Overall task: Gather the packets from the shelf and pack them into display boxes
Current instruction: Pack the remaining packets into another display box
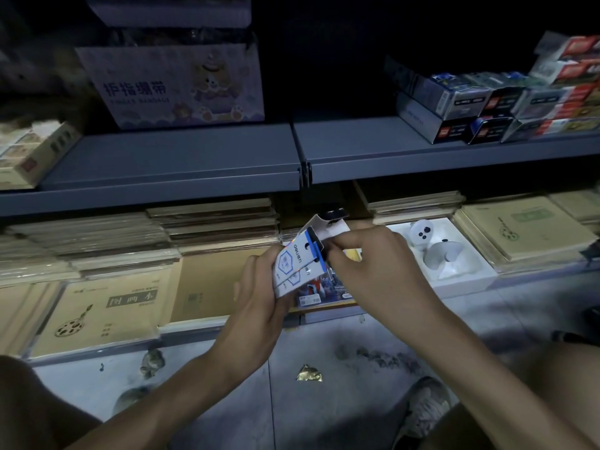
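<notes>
A small stack of white and blue packets [297, 266] with hang tabs is held in front of the lower shelf. My left hand [258, 293] grips the stack from the left, fingers curled behind it. My right hand [367, 264] pinches the upper packet [326, 227] at its right edge, and that packet's tab sticks up above the others. On the right of the grey upper shelf [227, 154], several small display boxes [487, 105] are stacked. A purple carton [181, 82] with a cartoon bear stands at the back left of that shelf.
The lower shelf holds stacks of tan drawing books [107, 306] and a white tray [448, 254] with a white toy figure. A colourful book [324, 287] lies under the hands. On the grey floor there is a gold wrapper [308, 373]. My shoe [425, 407] shows bottom right.
</notes>
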Tool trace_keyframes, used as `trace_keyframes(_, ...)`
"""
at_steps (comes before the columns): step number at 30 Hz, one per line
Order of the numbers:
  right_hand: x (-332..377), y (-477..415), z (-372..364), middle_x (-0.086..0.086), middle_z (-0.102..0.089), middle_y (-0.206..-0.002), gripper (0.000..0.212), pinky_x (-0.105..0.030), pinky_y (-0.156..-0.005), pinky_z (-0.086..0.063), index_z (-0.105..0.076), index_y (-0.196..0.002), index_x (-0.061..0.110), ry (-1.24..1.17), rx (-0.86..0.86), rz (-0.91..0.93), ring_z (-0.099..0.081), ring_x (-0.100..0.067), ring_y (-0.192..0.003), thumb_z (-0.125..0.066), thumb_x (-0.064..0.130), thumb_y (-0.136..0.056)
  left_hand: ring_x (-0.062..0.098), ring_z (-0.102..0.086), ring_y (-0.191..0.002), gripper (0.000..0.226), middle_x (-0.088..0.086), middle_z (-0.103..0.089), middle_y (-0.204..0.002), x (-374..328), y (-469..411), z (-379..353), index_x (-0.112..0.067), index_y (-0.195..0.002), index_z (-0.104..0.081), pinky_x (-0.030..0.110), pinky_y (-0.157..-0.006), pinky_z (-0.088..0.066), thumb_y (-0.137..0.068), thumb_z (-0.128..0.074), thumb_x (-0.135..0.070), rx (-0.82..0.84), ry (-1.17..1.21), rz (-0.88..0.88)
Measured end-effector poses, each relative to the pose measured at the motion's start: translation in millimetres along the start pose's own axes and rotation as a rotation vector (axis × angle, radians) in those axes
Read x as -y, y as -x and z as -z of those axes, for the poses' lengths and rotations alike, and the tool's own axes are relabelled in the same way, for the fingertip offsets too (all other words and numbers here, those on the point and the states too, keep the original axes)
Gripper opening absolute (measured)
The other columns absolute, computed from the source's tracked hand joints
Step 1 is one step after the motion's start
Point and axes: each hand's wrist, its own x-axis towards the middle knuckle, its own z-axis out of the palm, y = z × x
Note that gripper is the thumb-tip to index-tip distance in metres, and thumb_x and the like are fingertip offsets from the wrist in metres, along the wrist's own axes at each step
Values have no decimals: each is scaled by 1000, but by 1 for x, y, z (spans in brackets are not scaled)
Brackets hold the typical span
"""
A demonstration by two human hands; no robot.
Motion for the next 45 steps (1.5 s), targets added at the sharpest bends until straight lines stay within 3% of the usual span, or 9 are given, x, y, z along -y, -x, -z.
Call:
trace_keyframes(5, 1, -2, 4, 24, -55, -61, 32, -12, -50, -36, -82, -87, 22, -112, 113, -94, -53, 6, -57, -54, 18, -102, 18, -45, -113, 51, -4, -44, -125, -1, 3, -2, -27, -149, -31, 47, -95, -47, -102, -49, -22, -53, -30, -7)
trace_keyframes(9, 2, -1, -5, 6, -73, -91, 33, -38, -71, -56, -80, -86, 16, -149, 123, -95, -66, -14, -81, -51, 19, -101, 17, -44, -105, 48, -2, -45, -119, 2, 2, -3, -26, -147, -33, 48, -90, -47, -102, -51, -17, -80, -86, -5)
trace_keyframes(15, 0, -4, -2, 14, -45, -41, 36, -12, -42, -29, -77, -93, 0, -327, 205, -291, -40, -1, -37, -49, 18, -105, 14, -42, -100, 52, -5, -42, -112, 0, 3, 0, -37, -141, -30, 49, -84, -46, -100, -52, -15, -83, -145, -55)
trace_keyframes(20, 10, -1, -3, -18, -56, -72, 35, -30, -59, -31, -64, -87, -6, -337, 303, -382, -45, -18, -64, -44, 18, -102, 21, -41, -100, 67, -3, -39, -112, -1, 4, -2, -26, -147, -30, 51, -86, -46, -94, -61, -2, -24, -168, -33)
trace_keyframes(25, 7, -8, -3, -10, -55, -67, 31, -28, -60, -32, -64, -82, 2, -311, 332, -460, -45, -15, -62, -46, 19, -101, 23, -42, -100, 59, -1, -40, -114, -1, -3, -4, -27, -148, -29, 53, -86, -46, -98, -59, -13, 27, -204, -2)
trace_keyframes(28, -4, -9, -6, 0, -54, -73, 38, -28, -60, -37, -66, -63, 16, -103, 126, -277, -47, -14, -62, -54, 15, -99, 21, -43, -105, 52, 1, -44, -123, -5, -9, -3, -26, -149, -31, 50, -89, -46, -101, -46, -40, 44, -197, 53)
trace_keyframes(32, -6, -7, 4, 14, -71, -97, 19, -16, -83, -46, -82, -85, 29, -170, -228, -117, -60, -1, -89, -67, 20, -93, 20, -42, -111, 49, 0, -44, -128, -4, -10, 1, -28, -149, -30, 51, -94, -45, -105, -43, -47, 32, -171, 126)
trace_keyframes(38, 9, 0, 0, 5, -73, -69, 26, -25, -64, -53, -76, -76, 18, -488, -99, -268, -68, -7, -65, -87, 42, -79, 25, -43, -100, 56, 1, -44, -118, -5, -7, 3, -26, -148, -27, 50, -85, -46, -102, -57, -19, 14, -328, 108)
trace_keyframes(45, 13, 3, -8, -4, -78, -72, 14, -13, -52, -44, -77, -86, 6, -609, 77, -321, -61, -6, -53, -85, 17, -83, 27, -46, -103, 66, 2, -45, -122, -4, -8, 2, -17, -151, -24, 50, -85, -47, -96, -61, -15, 20, -334, 104)
